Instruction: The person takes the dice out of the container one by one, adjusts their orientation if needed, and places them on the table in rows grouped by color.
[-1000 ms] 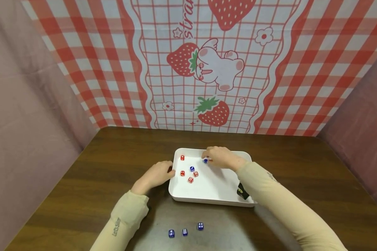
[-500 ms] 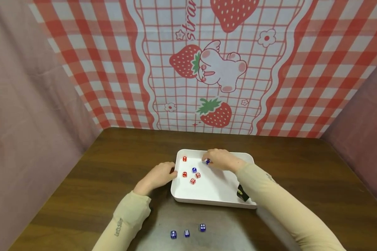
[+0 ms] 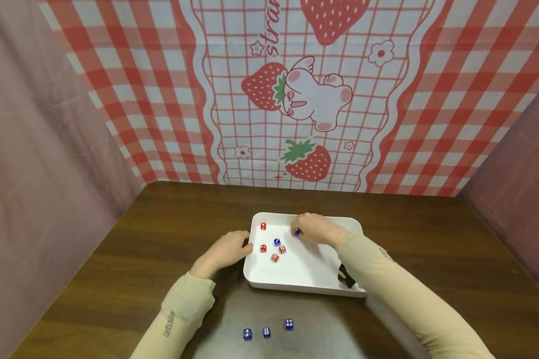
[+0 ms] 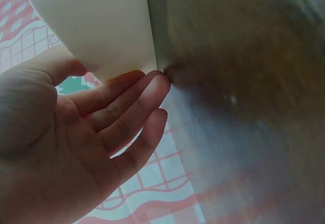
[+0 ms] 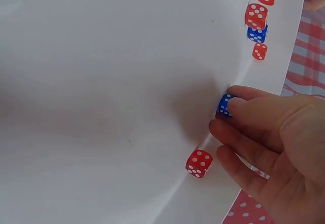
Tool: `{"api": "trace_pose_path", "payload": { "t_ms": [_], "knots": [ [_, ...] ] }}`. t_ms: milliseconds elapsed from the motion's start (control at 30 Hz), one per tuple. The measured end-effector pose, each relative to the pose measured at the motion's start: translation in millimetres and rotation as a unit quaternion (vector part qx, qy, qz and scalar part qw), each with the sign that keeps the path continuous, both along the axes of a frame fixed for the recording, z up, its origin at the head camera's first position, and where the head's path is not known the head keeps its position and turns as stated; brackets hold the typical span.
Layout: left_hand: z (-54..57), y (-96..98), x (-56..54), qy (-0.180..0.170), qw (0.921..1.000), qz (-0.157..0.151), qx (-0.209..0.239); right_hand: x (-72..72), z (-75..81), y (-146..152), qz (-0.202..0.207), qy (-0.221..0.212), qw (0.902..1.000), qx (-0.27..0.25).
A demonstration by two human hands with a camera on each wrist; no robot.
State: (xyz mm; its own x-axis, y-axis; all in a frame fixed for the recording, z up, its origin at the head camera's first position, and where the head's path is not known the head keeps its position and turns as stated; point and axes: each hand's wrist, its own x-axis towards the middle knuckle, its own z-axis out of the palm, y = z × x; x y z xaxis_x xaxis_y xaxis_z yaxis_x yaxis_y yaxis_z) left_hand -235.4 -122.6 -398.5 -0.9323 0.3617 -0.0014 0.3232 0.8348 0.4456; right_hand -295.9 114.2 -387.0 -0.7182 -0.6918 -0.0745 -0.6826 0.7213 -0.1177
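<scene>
Just below-right of the head frame's centre, the right hand (image 3: 315,228) is pinching 1 blue die (image 3: 298,232) in the tray (image 3: 296,275); this grip is probably calling for light pressure, clear of the nearest red die (image 5: 198,163), while the left hand (image 3: 223,249), fingers relaxed, is touching the tray's side

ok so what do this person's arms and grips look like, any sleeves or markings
The left sleeve and right sleeve are long and pale cream. The left has a loose cuff and dark lettering too small to read fully; the right has a dark marking near its end, not legible. The left grip and right grip are bare hands; no glove or ring shows.
</scene>
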Motion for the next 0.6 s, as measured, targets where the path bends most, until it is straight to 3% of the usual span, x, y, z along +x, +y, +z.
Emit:
{"api": "trace_pose_path", "payload": {
  "t_ms": [367, 600],
  "knots": [
    [-2.3, 0.5, -1.5, 0.001, 1.0, 0.004, -0.003, 2.4, 2.7, 3.2, -0.003, -0.002, 0.9998, -0.019],
    [-1.1, 0.4, -0.9, 0.003, 1.0, 0.001, -0.005, 6.1, 9.5, 6.6, -0.027, -0.019, 0.9993, -0.017]
  ]
}}
